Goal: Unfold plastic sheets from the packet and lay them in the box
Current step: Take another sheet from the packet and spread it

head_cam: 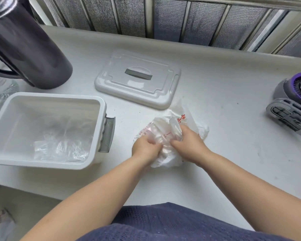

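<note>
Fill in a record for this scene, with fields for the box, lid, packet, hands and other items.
box: open, left on the counter; clear sheets inside
lid: off, flat, beyond the packet
packet: white, red print, crumpled on the counter
left hand: grips the packet
right hand: grips the packet
other: dark jug, far left; grey-purple device, right

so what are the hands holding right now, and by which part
Both the left hand and right hand grip the plastic packet at its crumpled near part.
</note>
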